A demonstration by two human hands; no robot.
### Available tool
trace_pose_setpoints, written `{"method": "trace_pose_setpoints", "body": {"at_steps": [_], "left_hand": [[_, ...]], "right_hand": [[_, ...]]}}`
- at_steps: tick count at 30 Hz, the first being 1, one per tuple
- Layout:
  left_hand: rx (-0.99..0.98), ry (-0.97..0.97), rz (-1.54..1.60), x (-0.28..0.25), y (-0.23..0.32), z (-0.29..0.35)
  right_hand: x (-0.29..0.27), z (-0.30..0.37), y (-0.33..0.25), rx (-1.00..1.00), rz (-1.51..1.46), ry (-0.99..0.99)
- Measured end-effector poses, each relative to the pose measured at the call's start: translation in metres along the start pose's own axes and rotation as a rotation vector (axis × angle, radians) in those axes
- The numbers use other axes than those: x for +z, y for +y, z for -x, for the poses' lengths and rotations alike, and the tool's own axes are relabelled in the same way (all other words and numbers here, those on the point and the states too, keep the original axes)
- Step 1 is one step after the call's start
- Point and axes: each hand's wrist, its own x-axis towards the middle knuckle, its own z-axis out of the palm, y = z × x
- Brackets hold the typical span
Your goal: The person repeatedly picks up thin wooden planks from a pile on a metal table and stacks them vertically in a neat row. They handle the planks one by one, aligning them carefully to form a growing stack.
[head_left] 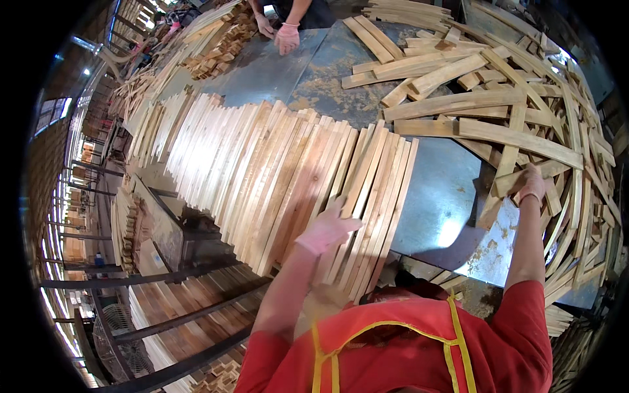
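My left hand (325,229), in a pink glove, rests over the near right part of a row of pale wooden strips (262,164). Its thumb is spread from the fingers, which touch a strip (362,177) lying among the others. Over at the right, my right hand (532,183), also gloved in pink, is closed around a short wooden board (508,185) at the near edge of a loose heap of boards (517,134). Part of its fingers is hidden behind the board. The strips lie side by side, with uneven ends.
Between row and heap shows a bare metal tabletop (436,196), dusted with sawdust. Across the table, another person's gloved hand (287,39) rests near stacked wood pieces (219,49). Dark metal rails (190,321) and more stacked timber (196,301) stand at the lower left, beside a fan (124,337).
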Motion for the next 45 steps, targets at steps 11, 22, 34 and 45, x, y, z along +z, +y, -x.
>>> {"method": "trace_pose_setpoints", "body": {"at_steps": [11, 22, 34, 45], "left_hand": [[0.229, 0.778, -1.198, -0.092, -0.126, 0.045], [0.585, 0.688, -1.094, -0.001, -0.102, 0.040], [0.681, 0.440, -0.972, 0.131, -0.041, -0.010], [0.661, 0.540, -1.145, 0.148, -0.067, -0.021]], "right_hand": [[-0.029, 0.396, 0.088, 0.637, -0.317, -0.703], [0.001, 0.457, 0.075, 0.322, 0.254, -0.625], [0.074, 0.392, 0.019, -0.445, 0.958, -1.470], [0.097, 0.234, -0.120, -0.764, 1.586, -1.053]]}}
